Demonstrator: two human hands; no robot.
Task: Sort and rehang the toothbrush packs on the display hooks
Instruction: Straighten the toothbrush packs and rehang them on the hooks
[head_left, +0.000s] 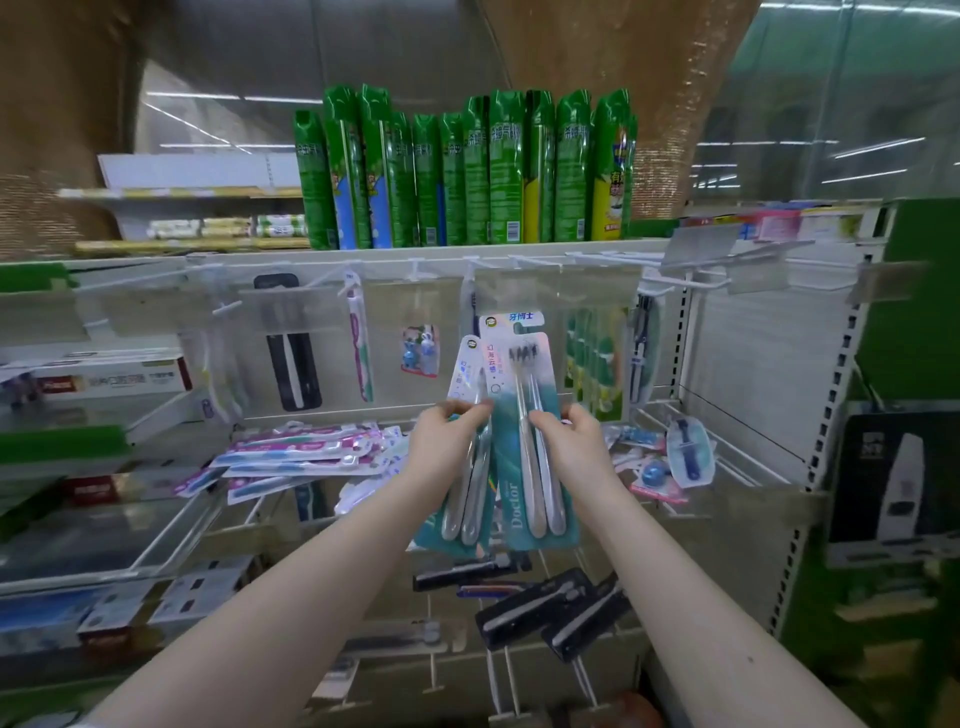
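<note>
Two teal "Doctor" toothbrush packs stand upright in front of the hook rail. My left hand (451, 432) pinches the left pack (465, 514) at its middle. My right hand (576, 434) grips the right pack (535, 467), which overlaps the left one and reaches up towards a white hook (511, 262). More packs hang on the rail: a black one (291, 353), a pink-green one (360, 353), a small cartoon one (420, 351). A heap of purple-blue packs (306, 452) lies on the wire shelf to the left.
Green spray cans (467, 171) line the shelf above the rail. Loose blue packs (670, 457) lie on the shelf at right. Black packs (550, 613) hang on lower hooks below my arms. Toothpaste boxes (109, 379) sit at left; a slotted upright (826, 415) borders the right.
</note>
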